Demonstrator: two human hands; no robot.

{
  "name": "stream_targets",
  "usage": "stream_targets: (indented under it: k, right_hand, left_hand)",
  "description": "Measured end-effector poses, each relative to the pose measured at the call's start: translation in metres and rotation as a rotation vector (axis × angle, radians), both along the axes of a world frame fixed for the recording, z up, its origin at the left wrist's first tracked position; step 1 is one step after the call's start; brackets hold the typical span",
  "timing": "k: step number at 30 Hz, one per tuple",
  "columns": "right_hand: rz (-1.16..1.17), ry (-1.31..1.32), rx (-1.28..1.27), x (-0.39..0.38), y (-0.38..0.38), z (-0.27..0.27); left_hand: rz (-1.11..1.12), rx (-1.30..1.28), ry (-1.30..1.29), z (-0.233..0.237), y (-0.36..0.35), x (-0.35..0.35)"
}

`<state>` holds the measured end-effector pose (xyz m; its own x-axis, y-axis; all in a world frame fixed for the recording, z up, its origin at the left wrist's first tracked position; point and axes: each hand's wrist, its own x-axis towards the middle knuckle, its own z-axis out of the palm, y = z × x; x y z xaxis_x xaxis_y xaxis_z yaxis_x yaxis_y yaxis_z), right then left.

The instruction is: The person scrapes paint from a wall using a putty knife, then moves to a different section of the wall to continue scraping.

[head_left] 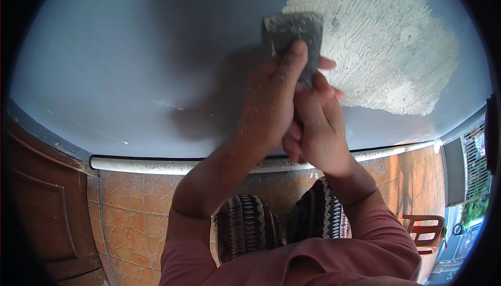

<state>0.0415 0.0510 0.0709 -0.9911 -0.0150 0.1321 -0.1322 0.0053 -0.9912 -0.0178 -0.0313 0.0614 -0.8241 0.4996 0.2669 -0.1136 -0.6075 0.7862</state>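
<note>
A wide scraper with a dark, flaked blade lies against the blue-grey wall, its upper edge at the border of a rough, pale patch where the paint is off. My left hand is closed round the scraper, the thumb laid along the blade. Lower down and to the right, my right hand is closed about the handle end. The fingers hide most of the handle. Small pale flakes speckle the blade and both hands.
A white pipe runs along the wall's foot above orange patterned tiles. To the left is a brown wooden door. A reddish-brown chair stands at the right. My knees in patterned cloth are below the hands.
</note>
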Motion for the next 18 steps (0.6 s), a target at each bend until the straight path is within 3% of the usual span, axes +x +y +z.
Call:
stream_targets:
  k: [1, 4, 9, 12, 15, 18]
  right_hand:
    - [0.030, -0.085, -0.119, 0.010, 0.003, -0.001]
    - [-0.047, -0.152, -0.115, 0.019, 0.005, -0.022]
    - [0.033, 0.011, -0.094, -0.003, 0.005, -0.006]
    - [-0.038, -0.067, -0.168, 0.018, 0.003, -0.004]
    - [-0.036, -0.038, -0.110, 0.013, 0.005, -0.007]
    - [-0.006, 0.043, -0.002, 0.000, 0.008, -0.004]
  left_hand:
    - [-0.033, -0.007, -0.012, -0.005, 0.000, 0.004]
    - [-0.080, -0.040, -0.030, -0.019, 0.001, 0.010]
    - [-0.049, 0.013, -0.014, -0.001, 0.002, 0.001]
    - [-0.062, -0.015, 0.027, -0.010, 0.005, 0.004]
    - [-0.085, -0.027, 0.063, -0.018, 0.008, 0.002]
    - [0.019, 0.025, 0.036, 0.008, 0.002, -0.007]
